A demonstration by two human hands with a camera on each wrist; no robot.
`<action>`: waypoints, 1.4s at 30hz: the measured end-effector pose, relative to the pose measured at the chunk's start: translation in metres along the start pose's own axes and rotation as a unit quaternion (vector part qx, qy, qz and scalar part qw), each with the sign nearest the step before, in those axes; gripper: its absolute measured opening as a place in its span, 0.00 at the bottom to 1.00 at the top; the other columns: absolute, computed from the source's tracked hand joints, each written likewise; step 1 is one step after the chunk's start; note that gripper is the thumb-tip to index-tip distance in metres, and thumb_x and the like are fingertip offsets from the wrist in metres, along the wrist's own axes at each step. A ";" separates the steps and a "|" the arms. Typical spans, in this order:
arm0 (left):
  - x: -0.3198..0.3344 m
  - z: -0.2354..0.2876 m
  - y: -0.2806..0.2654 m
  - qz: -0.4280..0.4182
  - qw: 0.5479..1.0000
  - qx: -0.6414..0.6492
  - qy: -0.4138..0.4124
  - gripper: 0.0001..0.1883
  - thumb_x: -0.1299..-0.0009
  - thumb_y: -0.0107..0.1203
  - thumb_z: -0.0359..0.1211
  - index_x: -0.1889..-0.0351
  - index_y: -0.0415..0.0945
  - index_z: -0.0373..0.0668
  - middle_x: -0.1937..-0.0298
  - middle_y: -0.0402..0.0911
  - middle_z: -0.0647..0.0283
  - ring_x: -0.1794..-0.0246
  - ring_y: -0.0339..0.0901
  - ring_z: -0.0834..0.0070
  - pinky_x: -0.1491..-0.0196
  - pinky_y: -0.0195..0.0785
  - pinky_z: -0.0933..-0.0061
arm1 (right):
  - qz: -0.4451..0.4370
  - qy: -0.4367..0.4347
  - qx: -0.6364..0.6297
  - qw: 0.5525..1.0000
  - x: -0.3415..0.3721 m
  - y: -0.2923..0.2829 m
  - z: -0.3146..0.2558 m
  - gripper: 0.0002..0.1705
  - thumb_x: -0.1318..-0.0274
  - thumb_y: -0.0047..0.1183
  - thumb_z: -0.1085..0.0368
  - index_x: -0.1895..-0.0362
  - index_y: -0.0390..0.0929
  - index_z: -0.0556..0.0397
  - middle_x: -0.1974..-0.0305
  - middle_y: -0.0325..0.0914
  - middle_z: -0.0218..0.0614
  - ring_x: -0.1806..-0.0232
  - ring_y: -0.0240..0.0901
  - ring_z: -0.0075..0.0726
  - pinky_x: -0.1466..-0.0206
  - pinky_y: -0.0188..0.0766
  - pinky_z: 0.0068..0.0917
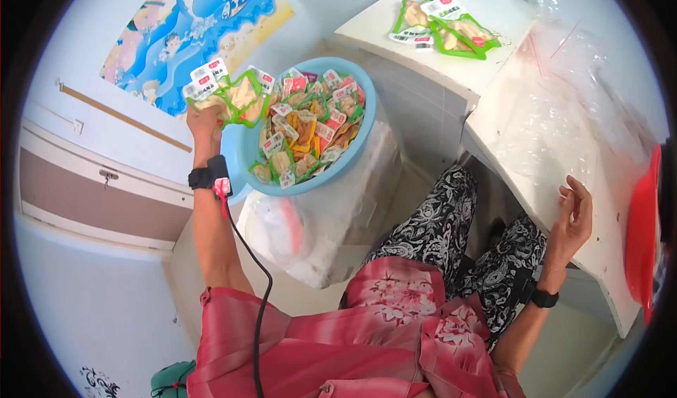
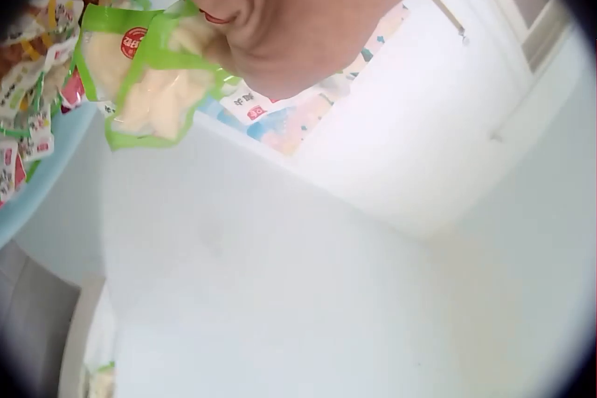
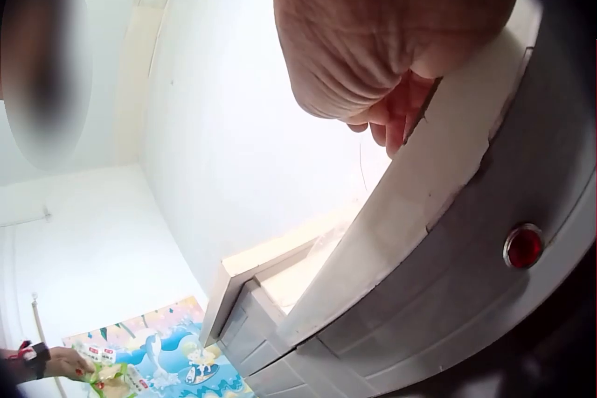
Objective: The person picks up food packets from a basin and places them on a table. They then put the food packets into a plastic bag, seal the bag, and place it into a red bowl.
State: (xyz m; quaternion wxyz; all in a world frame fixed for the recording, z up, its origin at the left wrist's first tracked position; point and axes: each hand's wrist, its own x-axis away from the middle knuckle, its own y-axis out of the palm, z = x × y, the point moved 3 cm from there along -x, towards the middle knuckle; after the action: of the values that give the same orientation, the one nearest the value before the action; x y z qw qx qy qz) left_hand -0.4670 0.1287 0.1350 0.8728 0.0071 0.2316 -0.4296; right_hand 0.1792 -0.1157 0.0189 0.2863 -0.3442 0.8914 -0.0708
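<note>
My left hand (image 1: 205, 124) grips several green-edged clear snack packets (image 1: 242, 96) with pale pieces inside, held up at the left rim of a light blue basin (image 1: 368, 126). In the left wrist view one packet (image 2: 154, 81) hangs from the fingers of the left hand (image 2: 289, 25). Many mixed snack packets (image 1: 310, 126), green, yellow and red, fill the basin. Loosely bent and holding nothing, my right hand (image 1: 570, 221) is over the white table's edge, near a clear plastic bag (image 1: 550, 137). The right wrist view shows that hand (image 3: 392, 34) by the table edge.
More green-edged packets (image 1: 462, 34) lie on the white corner table (image 1: 381, 27). A red basin (image 1: 642, 228) stands at the table's right end. The blue basin sits on a plastic-wrapped block (image 1: 352, 221) beside the person's knees. A sea-themed poster (image 1: 190, 38) covers the wall behind.
</note>
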 end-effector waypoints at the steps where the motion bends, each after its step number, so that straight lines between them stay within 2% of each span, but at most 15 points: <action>1: -0.002 0.010 0.005 -0.014 0.999 0.028 0.006 0.33 0.42 0.57 0.12 0.36 0.71 0.35 0.46 0.83 0.57 0.49 0.83 0.65 0.48 0.79 0.69 | -0.002 -0.008 -0.004 1.000 0.000 0.000 -0.001 0.14 0.27 0.46 0.78 0.43 0.80 0.59 0.48 0.83 0.37 0.51 0.81 0.31 0.45 0.77 0.28; 7: -0.006 0.094 0.085 -0.153 0.947 0.280 0.035 0.32 0.38 0.61 0.13 0.34 0.70 0.36 0.41 0.81 0.56 0.45 0.83 0.61 0.42 0.80 0.63 | 0.026 -0.066 -0.008 0.997 0.000 -0.004 -0.004 0.13 0.32 0.48 0.82 0.48 0.79 0.60 0.52 0.81 0.41 0.55 0.82 0.33 0.49 0.78 0.28; 9: 0.020 0.128 0.128 -0.206 0.950 0.230 0.051 0.31 0.36 0.61 0.15 0.34 0.70 0.36 0.41 0.81 0.55 0.45 0.83 0.62 0.43 0.80 0.63 | 0.035 -0.068 -0.033 0.997 0.000 -0.004 -0.005 0.13 0.33 0.48 0.83 0.48 0.79 0.60 0.53 0.81 0.41 0.57 0.81 0.32 0.52 0.78 0.27; 14: 0.051 0.140 0.242 -0.372 0.870 0.126 0.299 0.18 0.32 0.62 0.23 0.43 0.78 0.34 0.49 0.85 0.58 0.50 0.82 0.73 0.49 0.77 0.71 | 0.035 -0.067 -0.052 0.996 0.000 -0.003 -0.005 0.14 0.34 0.48 0.84 0.50 0.79 0.59 0.54 0.81 0.41 0.57 0.81 0.33 0.55 0.78 0.26; 15: 0.056 0.140 0.263 -0.357 0.850 -0.001 0.386 0.15 0.33 0.62 0.23 0.48 0.81 0.34 0.52 0.85 0.58 0.53 0.83 0.73 0.51 0.77 0.71 | 0.034 -0.072 -0.049 0.996 0.000 -0.002 -0.004 0.14 0.34 0.48 0.84 0.50 0.79 0.59 0.54 0.81 0.41 0.58 0.81 0.33 0.55 0.78 0.26; 18: 0.075 0.129 0.326 -0.423 0.877 0.075 0.215 0.11 0.36 0.62 0.21 0.56 0.83 0.32 0.56 0.85 0.58 0.58 0.83 0.72 0.56 0.77 0.71 | 0.034 -0.076 -0.038 0.996 0.000 -0.004 -0.008 0.16 0.37 0.48 0.86 0.50 0.78 0.57 0.55 0.81 0.41 0.58 0.81 0.34 0.57 0.77 0.27; 21: 0.092 0.133 0.378 -0.431 0.851 0.290 -0.084 0.13 0.39 0.61 0.20 0.55 0.81 0.31 0.57 0.84 0.56 0.61 0.83 0.68 0.59 0.79 0.67 | 0.028 -0.091 -0.019 0.995 -0.001 -0.004 -0.008 0.19 0.41 0.47 0.88 0.50 0.78 0.58 0.55 0.81 0.42 0.58 0.81 0.36 0.57 0.77 0.27; 23: 0.103 0.142 0.384 -0.450 0.868 0.210 0.022 0.13 0.38 0.63 0.21 0.54 0.81 0.34 0.55 0.83 0.57 0.57 0.83 0.68 0.55 0.80 0.68 | 0.028 -0.096 -0.014 0.995 -0.001 -0.005 -0.009 0.19 0.41 0.47 0.88 0.50 0.78 0.58 0.55 0.82 0.43 0.58 0.82 0.36 0.57 0.76 0.27; 25: 0.114 0.161 0.395 -0.424 0.880 0.208 -0.059 0.16 0.41 0.61 0.22 0.53 0.79 0.31 0.59 0.82 0.55 0.62 0.84 0.62 0.59 0.82 0.57 | 0.028 -0.099 -0.014 0.995 -0.002 -0.006 -0.010 0.19 0.41 0.47 0.88 0.50 0.78 0.58 0.54 0.82 0.43 0.58 0.82 0.37 0.58 0.76 0.28; 28: 0.125 0.173 0.398 -0.421 0.896 0.141 -0.027 0.13 0.42 0.63 0.25 0.58 0.81 0.32 0.63 0.82 0.59 0.64 0.83 0.67 0.62 0.79 0.63 | 0.030 -0.093 -0.025 0.995 -0.002 -0.006 -0.009 0.18 0.41 0.47 0.87 0.51 0.79 0.59 0.55 0.82 0.43 0.58 0.82 0.37 0.58 0.76 0.28; 31: 0.115 0.165 0.406 -0.449 0.884 0.058 0.113 0.10 0.42 0.65 0.30 0.66 0.82 0.34 0.70 0.80 0.64 0.68 0.80 0.74 0.67 0.72 0.68 | 0.033 -0.083 -0.034 0.995 -0.002 -0.007 -0.008 0.18 0.41 0.47 0.87 0.51 0.79 0.59 0.55 0.82 0.43 0.58 0.82 0.37 0.59 0.76 0.28; 37: 0.092 0.141 0.406 -0.430 0.902 -0.010 0.044 0.08 0.37 0.66 0.31 0.65 0.81 0.38 0.72 0.75 0.70 0.72 0.72 0.80 0.76 0.59 0.72 | 0.028 -0.078 -0.027 0.996 -0.002 -0.008 -0.009 0.18 0.41 0.47 0.87 0.50 0.79 0.59 0.56 0.82 0.43 0.60 0.82 0.37 0.60 0.76 0.28; 39: 0.054 0.105 0.427 -0.429 0.886 -0.019 0.173 0.08 0.37 0.67 0.30 0.64 0.82 0.37 0.70 0.77 0.68 0.70 0.74 0.77 0.75 0.60 0.71 | 0.028 -0.081 -0.023 0.996 -0.001 -0.008 -0.008 0.19 0.41 0.47 0.87 0.50 0.79 0.59 0.56 0.81 0.43 0.60 0.82 0.37 0.61 0.76 0.28; 41: 0.056 0.108 0.424 -0.398 0.903 0.036 0.154 0.08 0.37 0.66 0.29 0.63 0.83 0.35 0.68 0.79 0.67 0.67 0.76 0.76 0.71 0.64 0.72 | 0.030 -0.076 -0.025 0.996 0.000 -0.008 -0.007 0.19 0.41 0.47 0.87 0.50 0.79 0.59 0.56 0.81 0.43 0.60 0.82 0.37 0.61 0.76 0.28; 42: 0.083 0.136 0.402 -0.365 0.924 0.094 0.069 0.08 0.36 0.66 0.29 0.62 0.83 0.34 0.66 0.81 0.65 0.66 0.78 0.76 0.67 0.68 0.73 | 0.032 -0.075 -0.026 0.996 0.000 -0.009 -0.007 0.19 0.41 0.47 0.87 0.50 0.79 0.59 0.56 0.81 0.43 0.60 0.82 0.37 0.61 0.76 0.29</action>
State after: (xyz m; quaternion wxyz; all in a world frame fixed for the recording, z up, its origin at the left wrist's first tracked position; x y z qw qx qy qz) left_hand -0.0660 0.2913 0.1476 0.6327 0.0336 0.2370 -0.7365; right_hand 0.1806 -0.1224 0.0274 0.3452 -0.3273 0.8795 -0.0127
